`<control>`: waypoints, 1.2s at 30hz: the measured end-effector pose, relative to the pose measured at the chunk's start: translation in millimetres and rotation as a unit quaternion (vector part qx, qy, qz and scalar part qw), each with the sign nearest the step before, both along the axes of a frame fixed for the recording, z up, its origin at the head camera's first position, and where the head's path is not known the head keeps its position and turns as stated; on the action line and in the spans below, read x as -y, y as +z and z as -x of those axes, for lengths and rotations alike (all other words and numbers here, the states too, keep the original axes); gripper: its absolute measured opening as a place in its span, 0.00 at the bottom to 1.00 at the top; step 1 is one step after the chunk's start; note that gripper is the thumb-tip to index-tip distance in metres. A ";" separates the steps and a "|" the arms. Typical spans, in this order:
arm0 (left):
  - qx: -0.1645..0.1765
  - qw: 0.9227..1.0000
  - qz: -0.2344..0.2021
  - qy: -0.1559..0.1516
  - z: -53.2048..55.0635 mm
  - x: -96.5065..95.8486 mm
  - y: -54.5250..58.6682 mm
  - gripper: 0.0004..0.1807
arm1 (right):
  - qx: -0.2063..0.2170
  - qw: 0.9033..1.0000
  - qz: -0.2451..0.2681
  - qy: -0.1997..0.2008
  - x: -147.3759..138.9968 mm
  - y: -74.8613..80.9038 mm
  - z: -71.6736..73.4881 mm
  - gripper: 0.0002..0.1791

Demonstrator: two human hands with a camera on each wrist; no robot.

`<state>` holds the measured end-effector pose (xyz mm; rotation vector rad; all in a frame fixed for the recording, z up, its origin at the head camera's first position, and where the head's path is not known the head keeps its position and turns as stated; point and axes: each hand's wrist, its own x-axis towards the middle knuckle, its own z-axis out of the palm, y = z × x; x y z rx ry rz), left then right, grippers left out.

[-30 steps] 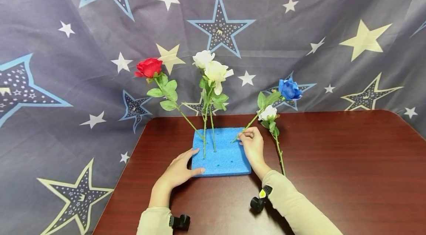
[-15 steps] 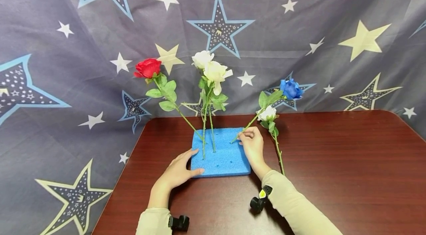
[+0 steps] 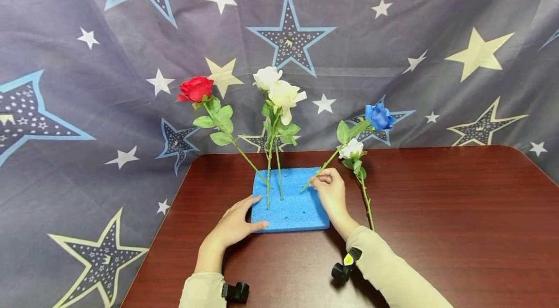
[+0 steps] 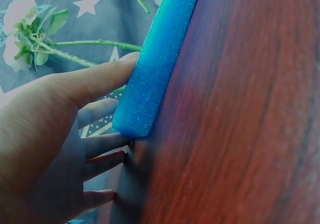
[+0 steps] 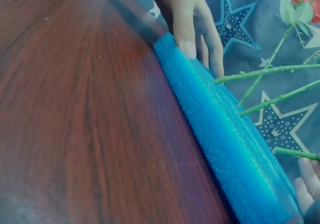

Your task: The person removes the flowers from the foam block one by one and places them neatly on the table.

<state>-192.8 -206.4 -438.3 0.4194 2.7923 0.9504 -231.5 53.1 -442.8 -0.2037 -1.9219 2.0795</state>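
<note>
A grey-purple backdrop (image 3: 362, 70) printed with stars fills the upper part of my head view, and below it I see the red-brown wood-grain table (image 3: 445, 220). Flat on the table lies a blue foam block (image 3: 262, 226), between the two hands. A red rose (image 3: 196, 89) stands in it, leaning to the left, beside a white rose (image 3: 267, 78) and a cream rose (image 3: 285, 96) that rise nearly upright with their heads touching. Another white rose, a smaller one (image 3: 351, 148), lies on the table to the right of the foam. The blue rose (image 3: 379, 117) slants over the block's right half, its stem pinched between the thumb and fingers of the right hand (image 3: 333, 194); both wrist views suggest the cut tip is just clear of the foam, though I can't be sure. I have the left hand (image 3: 236, 220) with fingers straight and spread apart, thumb on the block's near left corner, index finger at its left edge. Two small holes (image 3: 304, 212) show in the foam's near part
</note>
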 end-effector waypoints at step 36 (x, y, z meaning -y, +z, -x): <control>0.004 1.000 0.000 0.004 -1.3 -2.4 2.4 0.43 | 0.032 0.987 -0.036 0.154 -33.0 35.4 -66.1 0.12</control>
